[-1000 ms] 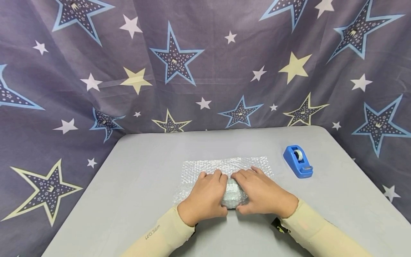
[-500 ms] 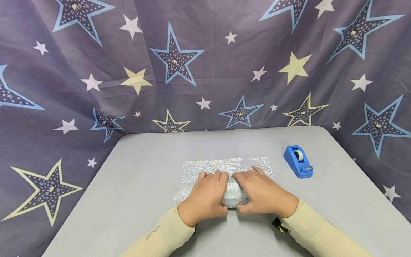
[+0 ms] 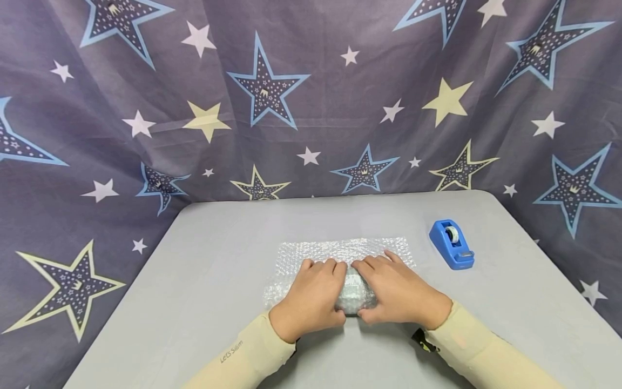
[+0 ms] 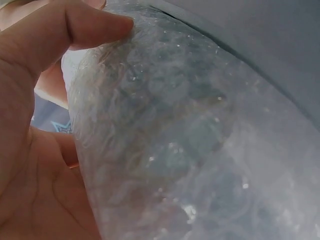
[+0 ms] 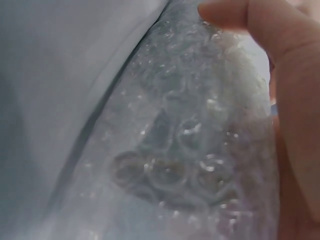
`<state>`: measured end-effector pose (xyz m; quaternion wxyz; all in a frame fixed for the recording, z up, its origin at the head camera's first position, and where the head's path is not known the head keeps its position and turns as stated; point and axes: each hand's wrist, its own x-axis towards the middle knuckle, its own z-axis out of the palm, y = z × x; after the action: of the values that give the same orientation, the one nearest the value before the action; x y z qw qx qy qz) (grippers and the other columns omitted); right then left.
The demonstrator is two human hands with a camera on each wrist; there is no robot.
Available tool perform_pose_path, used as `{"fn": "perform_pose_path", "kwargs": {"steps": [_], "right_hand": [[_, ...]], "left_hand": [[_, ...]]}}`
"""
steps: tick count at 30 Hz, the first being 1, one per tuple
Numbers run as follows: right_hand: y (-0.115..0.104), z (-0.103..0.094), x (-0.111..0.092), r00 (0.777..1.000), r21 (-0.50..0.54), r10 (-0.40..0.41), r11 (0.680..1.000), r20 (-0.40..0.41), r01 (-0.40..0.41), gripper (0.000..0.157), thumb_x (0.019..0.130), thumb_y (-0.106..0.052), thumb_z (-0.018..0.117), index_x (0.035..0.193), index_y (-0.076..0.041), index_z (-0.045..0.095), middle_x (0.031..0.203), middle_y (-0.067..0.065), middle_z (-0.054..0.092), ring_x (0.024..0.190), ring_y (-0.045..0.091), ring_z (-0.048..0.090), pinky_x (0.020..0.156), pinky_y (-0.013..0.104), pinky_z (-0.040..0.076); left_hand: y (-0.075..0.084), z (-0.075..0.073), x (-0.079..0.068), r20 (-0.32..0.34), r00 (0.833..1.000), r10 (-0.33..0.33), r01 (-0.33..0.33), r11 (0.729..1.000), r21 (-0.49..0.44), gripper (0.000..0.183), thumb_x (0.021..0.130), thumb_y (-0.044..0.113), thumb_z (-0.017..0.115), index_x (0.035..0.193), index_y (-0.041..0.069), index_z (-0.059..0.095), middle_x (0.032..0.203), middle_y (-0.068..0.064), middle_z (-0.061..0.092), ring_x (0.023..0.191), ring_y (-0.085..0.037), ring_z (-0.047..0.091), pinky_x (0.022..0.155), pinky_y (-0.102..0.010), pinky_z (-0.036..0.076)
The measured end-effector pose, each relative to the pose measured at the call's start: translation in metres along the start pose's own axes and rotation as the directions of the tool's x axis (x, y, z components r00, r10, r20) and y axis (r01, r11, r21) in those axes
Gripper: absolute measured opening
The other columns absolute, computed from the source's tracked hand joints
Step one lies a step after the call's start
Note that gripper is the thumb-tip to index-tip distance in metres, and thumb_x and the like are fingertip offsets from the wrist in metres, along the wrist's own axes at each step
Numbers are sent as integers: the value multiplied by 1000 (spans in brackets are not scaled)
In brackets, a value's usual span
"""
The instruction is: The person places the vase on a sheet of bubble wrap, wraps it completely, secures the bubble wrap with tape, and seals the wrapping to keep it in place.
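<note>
Two hands on it now! Left hand (image 3: 311, 298) and right hand (image 3: 394, 292) both grip the bubble-wrapped bundle (image 3: 356, 294), thumbs on the near side, fingers over the top, a narrow gap between them. It's down on the grey table (image 3: 218, 259), flat bubble wrap (image 3: 340, 250) spreading just beyond. Over to the right: a blue tape dispenser (image 3: 451, 246), apart from the hands, star-patterned curtain (image 3: 320, 102) behind.

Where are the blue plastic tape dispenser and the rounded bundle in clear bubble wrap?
Blue plastic tape dispenser (image 3: 451, 247), head view: middle of its body.
Rounded bundle in clear bubble wrap (image 3: 354, 293), head view: exposed middle.
</note>
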<state>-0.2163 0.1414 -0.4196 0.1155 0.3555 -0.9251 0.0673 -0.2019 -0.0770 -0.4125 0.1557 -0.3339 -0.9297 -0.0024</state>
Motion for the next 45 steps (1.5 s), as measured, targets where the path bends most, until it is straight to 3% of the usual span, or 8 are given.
{"fn": "perform_pose_path", "kwargs": {"steps": [12, 23, 30, 37, 41, 45], "right_hand": [[2, 5, -1, 1000, -30, 5, 1000, 16, -4, 98, 61, -57, 85, 141, -11, 54, 113, 5, 69, 102, 25, 66, 95, 52, 49], [3, 9, 1, 1000, -33, 2, 999, 7, -2, 91, 59, -59, 86, 131, -13, 57, 106, 1, 69, 95, 22, 66, 83, 46, 49], [5, 10, 2, 1000, -12, 4, 1000, -8, -4, 97, 58, -57, 87, 135, -9, 56, 110, 3, 65, 98, 22, 65, 92, 47, 51], [5, 7, 1, 1000, 27, 14, 1000, -14, -14, 97, 58, -52, 88, 136, -6, 51, 116, 5, 61, 103, 22, 65, 104, 55, 47], [4, 6, 1, 999, 6, 11, 1000, -31, -11, 91, 57, -54, 89, 130, -10, 54, 117, 3, 60, 106, 22, 65, 108, 63, 43], [1, 4, 2, 999, -55, -10, 998, -51, 7, 94, 58, -57, 88, 133, -10, 57, 124, 4, 61, 115, 25, 62, 110, 65, 40]], "left_hand": [[0, 1, 1, 10, 1000, -2, 2, 1000, -10, 63, 58, 39, 82, 110, 12, 59, 95, 2, 61, 75, -17, 62, 71, -35, 33], [1, -1, 0, -8, 1000, -7, 7, 1000, -8, 64, 56, 38, 82, 111, 12, 59, 95, 1, 60, 75, -18, 60, 70, -36, 34], [0, 0, 0, -10, 1000, -3, 3, 1000, 2, 62, 61, 38, 78, 113, 11, 59, 97, 0, 62, 79, -20, 63, 74, -38, 37], [1, 0, 0, 32, 999, -3, 3, 1000, 19, 77, 63, 46, 84, 125, 9, 59, 107, -2, 65, 92, -22, 63, 80, -39, 40], [1, 1, 1, 29, 1000, -4, 3, 1000, 31, 80, 63, 48, 88, 126, 8, 59, 108, -3, 62, 88, -22, 62, 78, -38, 40], [0, 2, 0, 7, 1000, -7, 6, 1000, 27, 76, 61, 45, 89, 122, 10, 60, 104, -2, 57, 82, -21, 61, 76, -38, 40]]}}
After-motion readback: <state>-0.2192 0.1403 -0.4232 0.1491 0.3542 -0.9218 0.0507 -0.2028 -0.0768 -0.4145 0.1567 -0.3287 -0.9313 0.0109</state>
